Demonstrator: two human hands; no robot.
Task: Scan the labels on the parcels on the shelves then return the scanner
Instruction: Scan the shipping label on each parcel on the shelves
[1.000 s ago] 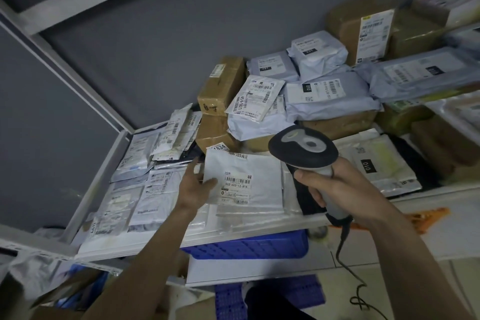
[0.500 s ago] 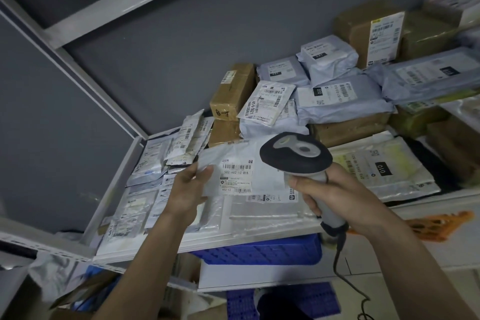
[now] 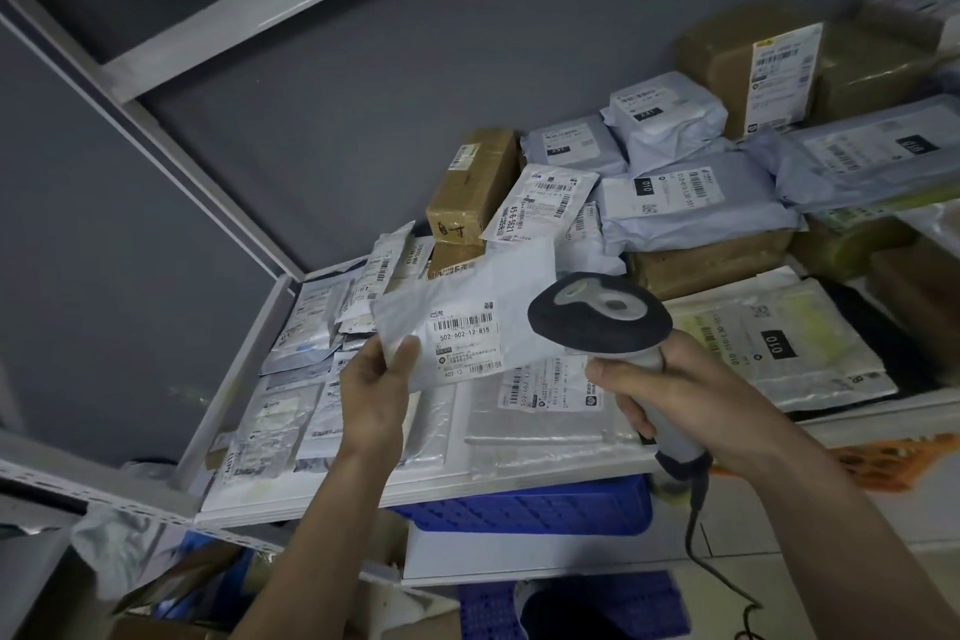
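My left hand (image 3: 375,382) pinches the lower left corner of a white mailer bag (image 3: 467,322) and holds it raised above the shelf, its barcode label facing me. My right hand (image 3: 660,390) grips the grey handle of the scanner (image 3: 597,317). The scanner's dark head points at the mailer's label from the right, close to it. A black cable hangs from the handle's base. Under the lifted mailer lies a flat silver bag (image 3: 550,411) with its own label.
The white shelf (image 3: 519,478) holds several flat bags at the left, brown boxes (image 3: 467,192) and grey poly bags (image 3: 691,203) stacked at the back and right. Blue crates (image 3: 530,509) sit below the shelf. An orange crate (image 3: 893,463) shows at the right.
My left hand has lifted the white mailer off the shelf and tilted its label up. The scanner has come closer to that label.
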